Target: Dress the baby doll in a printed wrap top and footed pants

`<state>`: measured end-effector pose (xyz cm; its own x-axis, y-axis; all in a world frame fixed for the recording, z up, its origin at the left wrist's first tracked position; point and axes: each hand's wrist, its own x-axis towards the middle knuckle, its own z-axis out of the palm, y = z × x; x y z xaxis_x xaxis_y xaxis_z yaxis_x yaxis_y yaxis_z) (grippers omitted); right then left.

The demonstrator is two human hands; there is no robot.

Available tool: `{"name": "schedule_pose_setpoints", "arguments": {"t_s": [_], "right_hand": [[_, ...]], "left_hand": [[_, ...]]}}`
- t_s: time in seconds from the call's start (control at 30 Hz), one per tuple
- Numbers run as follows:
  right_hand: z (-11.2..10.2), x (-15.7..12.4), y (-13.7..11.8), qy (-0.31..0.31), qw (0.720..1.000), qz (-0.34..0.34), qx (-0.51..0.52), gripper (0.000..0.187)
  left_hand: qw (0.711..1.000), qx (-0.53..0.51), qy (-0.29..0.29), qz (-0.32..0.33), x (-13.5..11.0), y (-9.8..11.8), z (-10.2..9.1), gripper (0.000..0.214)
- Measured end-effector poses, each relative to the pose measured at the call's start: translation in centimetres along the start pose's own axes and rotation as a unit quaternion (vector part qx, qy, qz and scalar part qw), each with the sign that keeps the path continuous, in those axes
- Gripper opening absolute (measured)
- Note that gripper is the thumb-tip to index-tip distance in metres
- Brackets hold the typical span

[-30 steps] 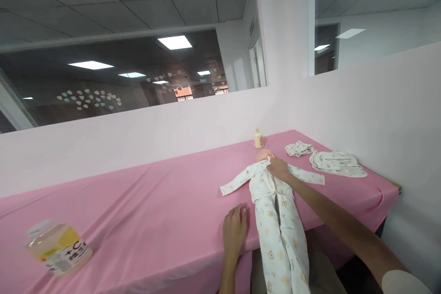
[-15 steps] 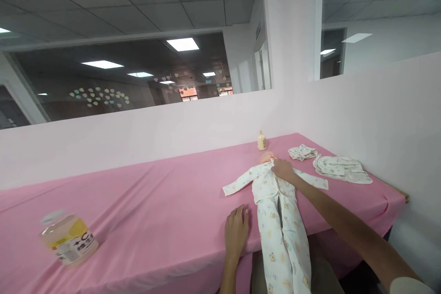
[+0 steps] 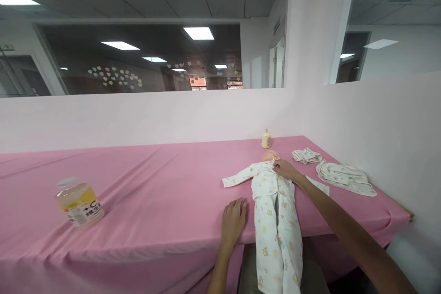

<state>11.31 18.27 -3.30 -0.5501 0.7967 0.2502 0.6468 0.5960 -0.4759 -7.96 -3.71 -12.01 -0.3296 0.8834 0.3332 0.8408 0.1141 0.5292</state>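
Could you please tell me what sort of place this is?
Probably an indoor room for childcare practice, though I cannot be sure: what looks like a doll wears bear-print clothes at a pink-covered table, patterned fabric lies nearby, and a large window faces it.

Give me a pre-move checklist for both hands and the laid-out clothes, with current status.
1. Right hand at the collar of the white top: ok.
2. Grip closed on the fabric: cannot tell, fingers hide it.
3. Left hand off the clothes: ok, resting on the pink cloth.
4. Both sleeves spread outward: ok, though the right forearm covers part of one.
5. Trousers fully on the table: not ok, legs run past the near edge.
6. Large jar away from both hands: ok.
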Motion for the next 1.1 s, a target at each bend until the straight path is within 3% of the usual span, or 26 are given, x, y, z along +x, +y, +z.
{"name": "schedule_pose_setpoints", "arguments": {"t_s": [0.17,0.3,0.47,0.57,0.73,0.8,0.9,1.1], "right_hand": [[0.6,0.3,-0.4,0.016,0.997,0.068,0.017,0.006],[1.1,0.2,-0.7,0.065,0.988,0.142,0.009,0.008],[0.9,-0.6,-0.6,0.136,0.966,0.221,0.014,0.030],[0.8,-1.7,-0.7,0.155,0.961,0.228,0.016,0.031],[1.3,-3.3,-2.0,0.067,0.982,0.175,-0.033,0.034],[1.3,-3.5,-2.5,0.039,0.983,0.166,-0.074,0.026],[1.0,-3.5,-2.6,0.028,0.981,0.169,-0.089,0.015],[0.4,-3.4,-1.7,0.007,0.986,0.145,-0.083,0.015]], "left_hand": [[1.000,-0.002,0.008,0.010,0.0,-0.2,0.2,0.046],[1.000,0.000,0.013,0.015,0.0,-0.2,0.2,0.045],[1.000,-0.005,0.013,0.016,0.0,-0.3,0.2,0.045],[1.000,-0.005,0.011,0.015,0.1,-0.3,0.2,0.046],[1.000,-0.002,0.007,0.009,0.1,-0.1,0.1,0.046],[1.000,-0.001,0.005,0.005,0.1,-0.1,0.0,0.046],[1.000,0.001,0.004,0.006,0.0,0.0,-0.1,0.046],[1.000,-0.005,0.006,0.013,0.0,-0.1,-0.2,0.045]]}}
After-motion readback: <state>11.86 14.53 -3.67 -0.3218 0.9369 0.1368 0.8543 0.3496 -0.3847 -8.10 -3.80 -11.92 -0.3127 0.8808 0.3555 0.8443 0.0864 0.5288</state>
